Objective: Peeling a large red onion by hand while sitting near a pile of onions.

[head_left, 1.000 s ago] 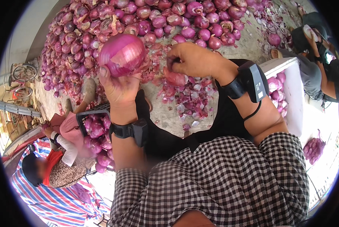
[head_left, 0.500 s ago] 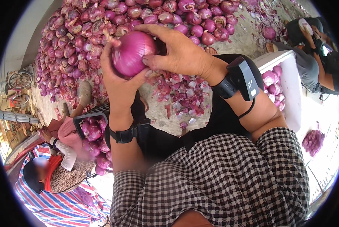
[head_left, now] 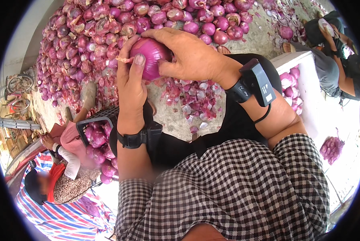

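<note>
A large red onion [head_left: 149,58] is held up in front of me between both hands. My left hand [head_left: 131,90] cups it from the left and below, thumb pressed on its skin. From the right and above, my right hand [head_left: 188,56] closes its fingers over the top of the onion. Both wrists carry black strapped devices. Behind the hands a big heap of red onions [head_left: 107,28] covers the ground, and loose purple peels [head_left: 188,104] lie scattered under my hands.
A dark crate of onions [head_left: 96,134] stands at the lower left. A person in pink and patterned clothes [head_left: 67,168] sits beside it. A white bin with peeled onions [head_left: 304,80] is at the right, with another person [head_left: 332,60] behind it. A net bag of onions [head_left: 330,146] lies further right.
The onion has shifted right and slightly down in view. My right hand, which reached toward the peels a second ago, came onto the onion and now covers its top.
</note>
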`<state>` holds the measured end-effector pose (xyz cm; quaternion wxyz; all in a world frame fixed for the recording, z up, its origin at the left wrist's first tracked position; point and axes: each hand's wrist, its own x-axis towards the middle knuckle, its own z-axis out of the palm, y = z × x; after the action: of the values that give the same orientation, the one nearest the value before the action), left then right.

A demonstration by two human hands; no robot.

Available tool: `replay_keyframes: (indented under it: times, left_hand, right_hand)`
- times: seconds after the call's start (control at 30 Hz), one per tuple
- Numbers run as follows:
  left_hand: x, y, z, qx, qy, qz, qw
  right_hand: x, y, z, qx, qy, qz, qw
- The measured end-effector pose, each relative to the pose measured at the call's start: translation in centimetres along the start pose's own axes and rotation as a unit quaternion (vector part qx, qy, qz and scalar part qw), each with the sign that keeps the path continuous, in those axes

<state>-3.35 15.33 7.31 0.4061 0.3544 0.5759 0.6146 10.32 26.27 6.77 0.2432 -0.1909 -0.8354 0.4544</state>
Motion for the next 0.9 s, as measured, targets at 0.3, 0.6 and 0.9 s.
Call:
replay_keyframes:
  times: [0.3,0.6,0.9]
  left_hand:
    - [0.0,0.9,0.2,-0.062,0.049,-0.03,0.996]
    - [0.2,-0.1,-0.8,0.002,0.084,0.016,0.996]
    - [0.0,0.3,-0.4,0.051,0.095,0.008,0.994]
  right_hand:
    - [0.0,1.5,0.5,0.015,0.031,-0.087,0.996]
    - [0.2,0.3,1.1,0.011,0.037,-0.053,0.998]
    - [0.2,0.2,0.8,0.017,-0.014,-0.045,0.999]
